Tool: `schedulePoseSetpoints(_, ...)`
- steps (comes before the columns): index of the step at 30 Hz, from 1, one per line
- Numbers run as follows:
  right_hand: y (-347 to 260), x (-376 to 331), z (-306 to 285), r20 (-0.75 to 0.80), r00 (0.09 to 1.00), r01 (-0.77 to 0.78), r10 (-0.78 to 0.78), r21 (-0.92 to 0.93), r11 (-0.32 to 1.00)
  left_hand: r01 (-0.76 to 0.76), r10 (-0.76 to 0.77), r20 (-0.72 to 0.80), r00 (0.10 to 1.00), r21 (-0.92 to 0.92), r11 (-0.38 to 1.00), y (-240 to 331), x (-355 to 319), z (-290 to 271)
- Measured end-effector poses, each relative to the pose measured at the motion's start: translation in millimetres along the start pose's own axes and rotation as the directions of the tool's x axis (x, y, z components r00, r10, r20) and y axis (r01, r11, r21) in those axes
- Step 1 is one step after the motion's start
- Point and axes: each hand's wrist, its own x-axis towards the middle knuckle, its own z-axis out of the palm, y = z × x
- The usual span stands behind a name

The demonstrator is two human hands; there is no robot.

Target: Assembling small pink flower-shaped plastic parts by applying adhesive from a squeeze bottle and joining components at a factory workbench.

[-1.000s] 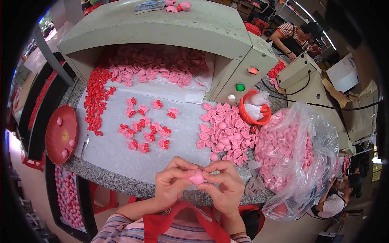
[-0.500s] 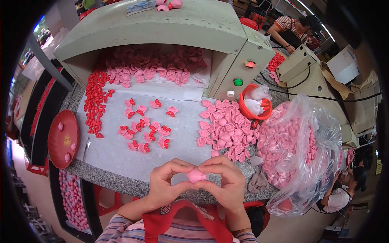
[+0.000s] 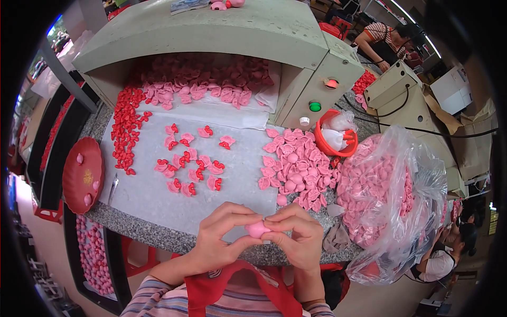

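Observation:
Just past the near edge of the bench, my left hand [image 3: 223, 233] and my right hand [image 3: 299, 236] pinch a small rounded pink soft-looking piece [image 3: 256, 229] between thumbs and fingertips. The right fingers cover its right end. Beyond them, a white paper sheet [image 3: 150, 198] carries several pink cup-like pieces with red parts [image 3: 188, 188] attached or lying against them. A heap of pink pieces [image 3: 296, 169] lies right of the sheet, and loose small red pieces [image 3: 124, 127] are strewn along its left side.
A pale green arched machine housing [image 3: 206, 31] stands behind, with pink pieces inside. At left lies a red scalloped plate [image 3: 84, 153] near metal tweezers [image 3: 114, 187]. To the right are a red basket [image 3: 322, 138], a clear bag of pink pieces [image 3: 391, 206] and a grey cloth [image 3: 336, 238]. Other people sit farther right.
My right fingertips have shifted onto the right end of the pink piece, hiding the pointed tip that showed earlier. The whole view has shifted slightly; the laid-out pieces look unchanged.

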Motion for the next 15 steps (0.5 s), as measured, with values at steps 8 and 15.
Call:
schedulePoseSetpoints(8,-10,14,5,0.044,0.999,0.023,-0.009,-0.335,0.942,0.034,-0.065,0.11,0.992,0.263,0.964,0,11,-3)
schedulePoseSetpoints(15,-9,0,18,-0.144,0.986,0.036,-0.087,-0.322,0.946,0.45,-0.435,0.384,0.814,-0.891,0.055,-28,-1,6)
